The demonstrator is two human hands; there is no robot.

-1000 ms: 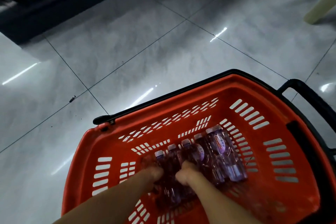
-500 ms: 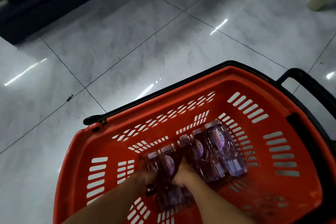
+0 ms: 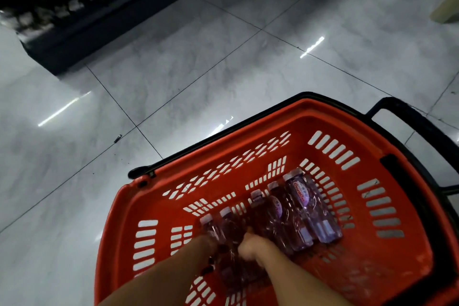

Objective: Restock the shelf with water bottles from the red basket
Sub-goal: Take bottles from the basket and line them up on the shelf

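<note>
Red basket (image 3: 372, 146) sits on the grey tiled floor (image 3: 223, 62), with its black handle (image 3: 412, 119) folded out at the far right. The water bottles (image 3: 301, 204) lie on their sides on the basket bottom. They are packed side by side in a row, touching, with pale caps pointing at the far slotted wall.

Both forearms reach in from the bottom edge. The right hand (image 3: 250, 248) is clenched over a bottle near the left end of the row, knuckles up, fingers curled down onto it. The left hand (image 3: 207, 242) rests on the leftmost bottles just beside the right. Its fingers are blurred into the plastic, so I cannot tell if it is gripping or only touching.

The dark shelf (image 3: 104, 15) runs along the top left, well apart from the basket, and its stock is too blurred to read. A small dark scrap (image 3: 118, 138) lies on the floor between shelf and basket.
</note>
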